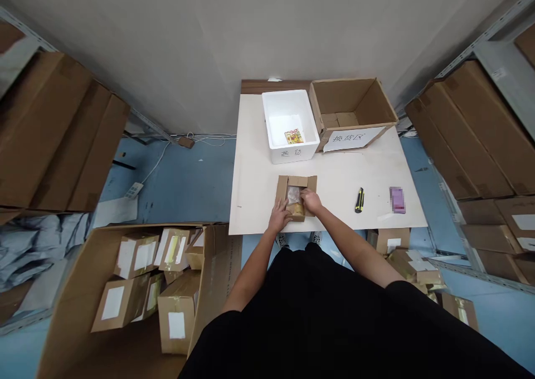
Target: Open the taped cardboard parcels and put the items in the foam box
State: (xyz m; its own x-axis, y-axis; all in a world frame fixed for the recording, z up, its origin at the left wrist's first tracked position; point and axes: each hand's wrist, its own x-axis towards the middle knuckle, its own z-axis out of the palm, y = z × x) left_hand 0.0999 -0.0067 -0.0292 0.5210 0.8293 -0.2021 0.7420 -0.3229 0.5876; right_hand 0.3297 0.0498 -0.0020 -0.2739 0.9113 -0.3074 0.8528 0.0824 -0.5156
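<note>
A small open cardboard box (285,186) lies near the front edge of the white table (343,178), its flaps spread. Inside it lies a clear-wrapped packet (293,195) with something yellowish under it. My left hand (278,214) rests on the box's near left corner, fingers curled against the cardboard. On the right side, my right hand (311,200) reaches into the box, fingers closed on the packet's right edge. Both forearms come up from the bottom of the view.
A white foam box (276,111) holding a colourful packet (294,136) stands at the table's back, beside a large open carton (355,108) with a paper label. A utility knife (359,199) and a purple item (397,199) lie right. Cartons of parcels sit on the floor.
</note>
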